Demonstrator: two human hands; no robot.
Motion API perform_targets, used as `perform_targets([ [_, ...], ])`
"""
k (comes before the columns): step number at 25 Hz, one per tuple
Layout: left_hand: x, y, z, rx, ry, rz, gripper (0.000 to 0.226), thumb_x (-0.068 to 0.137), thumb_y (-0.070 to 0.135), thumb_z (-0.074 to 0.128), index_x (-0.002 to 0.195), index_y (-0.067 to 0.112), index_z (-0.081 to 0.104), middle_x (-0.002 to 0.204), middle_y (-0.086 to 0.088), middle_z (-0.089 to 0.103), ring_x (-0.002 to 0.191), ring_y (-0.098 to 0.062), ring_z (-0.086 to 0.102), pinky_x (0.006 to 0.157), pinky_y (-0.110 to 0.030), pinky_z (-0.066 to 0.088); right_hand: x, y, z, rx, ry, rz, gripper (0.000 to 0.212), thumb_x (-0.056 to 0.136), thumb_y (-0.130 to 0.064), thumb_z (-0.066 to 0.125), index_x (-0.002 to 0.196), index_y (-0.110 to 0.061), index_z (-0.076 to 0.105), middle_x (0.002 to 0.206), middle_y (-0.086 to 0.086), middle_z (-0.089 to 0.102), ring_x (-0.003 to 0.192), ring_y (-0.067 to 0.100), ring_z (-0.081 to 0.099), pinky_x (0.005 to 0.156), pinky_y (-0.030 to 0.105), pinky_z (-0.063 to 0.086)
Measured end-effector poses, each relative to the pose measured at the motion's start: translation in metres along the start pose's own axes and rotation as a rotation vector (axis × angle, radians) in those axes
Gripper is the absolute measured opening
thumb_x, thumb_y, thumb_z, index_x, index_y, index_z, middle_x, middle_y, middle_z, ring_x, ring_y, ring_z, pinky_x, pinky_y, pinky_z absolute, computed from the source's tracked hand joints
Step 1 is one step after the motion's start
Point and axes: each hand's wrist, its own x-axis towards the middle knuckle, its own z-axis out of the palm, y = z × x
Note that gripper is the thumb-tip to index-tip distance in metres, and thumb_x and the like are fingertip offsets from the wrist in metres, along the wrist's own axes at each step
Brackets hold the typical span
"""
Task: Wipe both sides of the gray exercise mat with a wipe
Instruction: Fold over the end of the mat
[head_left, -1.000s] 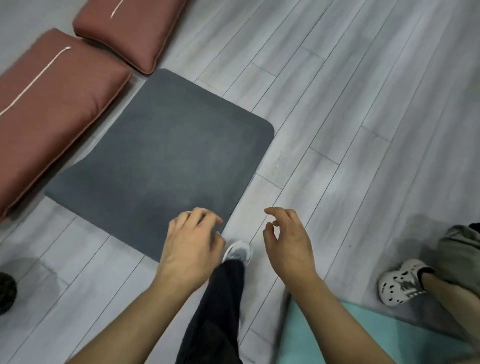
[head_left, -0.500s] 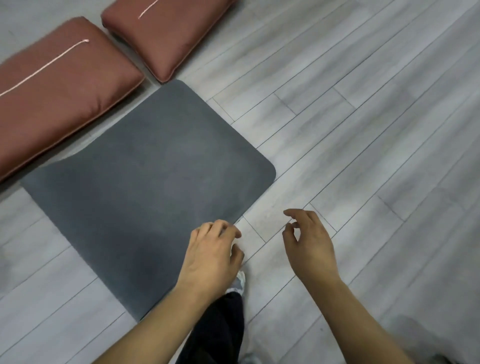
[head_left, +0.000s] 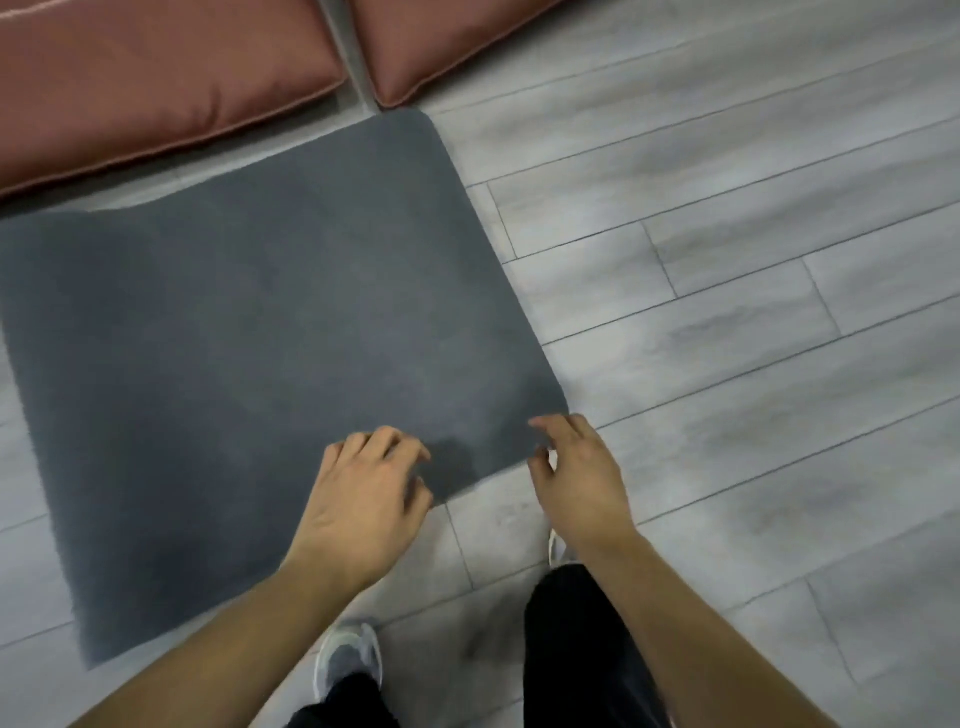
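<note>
The flat gray rectangular exercise mat (head_left: 249, 338) lies on the pale wood-plank floor (head_left: 727, 312), just beside two reddish-brown fabric cushions (head_left: 156, 78). The left hand (head_left: 363, 499) hovers over the near edge of the mat, fingers loosely bent and holding nothing. The right hand (head_left: 576, 478) is at the near right corner, also empty and relaxed; I cannot tell if it touches the mat. No wipe is visible, so the wiping probably cannot begin yet. If the hands lift this corner without a firm pinch, the thin mat may slip away or fold on itself.
</note>
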Motion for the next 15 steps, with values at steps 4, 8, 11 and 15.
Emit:
perform_targets([
  [4,0.101,-0.006,0.089,0.008,-0.02,-0.084,0.032,0.096,0.035,0.046,0.126,0.03,0.059,0.126,0.007,0.058,0.113,-0.024,0.057,0.099,-0.039,0.038,0.127,0.073,0.064,-0.073,0.013,-0.133,0.035,0.088,-0.013,0.058,0.123,-0.016,0.059,0.114,0.004,0.06,0.102,0.025,0.059,0.09,0.04,0.051],
  [8,0.201,-0.015,0.182,-0.084,-0.115,-0.118,0.043,0.101,0.035,0.045,0.144,0.031,0.044,0.144,0.007,0.047,0.127,-0.025,0.049,0.108,-0.039,0.038,0.239,0.145,0.132,-0.247,-0.092,0.015,0.072,0.091,-0.033,0.058,0.15,-0.011,0.024,0.14,0.012,0.047,0.125,0.033,0.045,0.106,0.044,0.038],
  [11,0.261,-0.031,0.225,-0.356,-0.136,-0.241,0.052,0.098,0.045,0.05,0.147,0.027,0.045,0.147,-0.001,0.047,0.134,-0.027,0.047,0.114,-0.037,0.036,0.28,0.168,0.163,-0.035,-0.203,0.174,0.062,0.087,-0.038,0.064,0.139,-0.012,0.042,0.132,0.011,0.056,0.116,0.029,0.055,0.098,0.039,0.047],
  [15,0.302,-0.026,0.207,-0.92,-0.113,-0.546,0.081,0.083,0.082,0.045,0.14,0.025,0.058,0.146,-0.012,0.055,0.138,-0.034,0.049,0.118,-0.046,0.036,0.248,0.132,0.172,0.166,-0.198,-0.268,0.027,0.086,-0.039,0.06,0.111,-0.028,0.064,0.095,-0.008,0.057,0.091,0.014,0.057,0.085,0.033,0.048],
])
